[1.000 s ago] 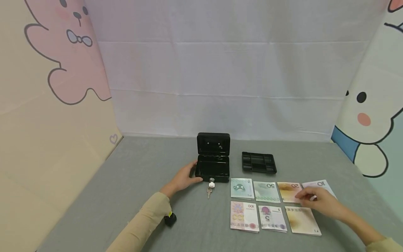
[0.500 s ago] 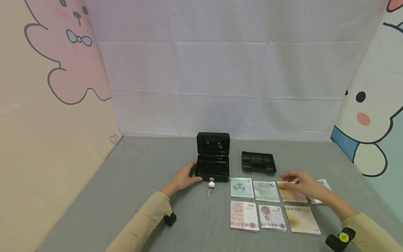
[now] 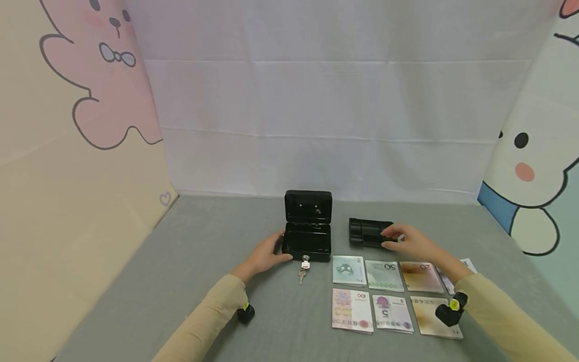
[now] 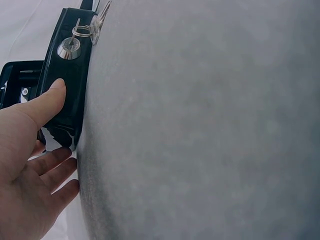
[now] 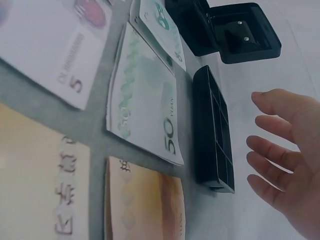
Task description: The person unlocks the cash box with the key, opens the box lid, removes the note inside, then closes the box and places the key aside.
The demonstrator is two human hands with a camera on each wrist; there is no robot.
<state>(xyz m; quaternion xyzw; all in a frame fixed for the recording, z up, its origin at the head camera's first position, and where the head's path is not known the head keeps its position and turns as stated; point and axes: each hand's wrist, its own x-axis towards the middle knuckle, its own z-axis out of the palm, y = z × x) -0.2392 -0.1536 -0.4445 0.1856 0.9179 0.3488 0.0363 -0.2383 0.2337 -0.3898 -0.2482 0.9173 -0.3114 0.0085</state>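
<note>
A black cash box [image 3: 296, 254] stands with its lid raised, a lock and keys [image 3: 302, 274] at its front. My left hand [image 3: 262, 258] holds its front left corner; in the left wrist view the thumb [image 4: 54, 97] lies on the front face, fingers at the side. My right hand [image 3: 411, 242] hovers over the right part of a black compartment tray [image 3: 362, 227], fingers loosely bent. The right wrist view shows a gap between those fingers and the tray [image 5: 205, 135]; nothing is in the hand.
Stacks of banknotes lie in two rows at the right: a 50 stack [image 3: 384, 276], a 20 stack [image 3: 422, 276], a 100 stack [image 3: 352, 310], a 5 stack [image 3: 392, 312] and others. The right forearm passes above the rightmost stacks. A white cloth [image 3: 316, 115] hangs behind the grey table [image 3: 181, 281].
My right hand has moved from the banknotes at the right, up and left past the 20 stack, to above the tray. My left hand stays on the cash box.
</note>
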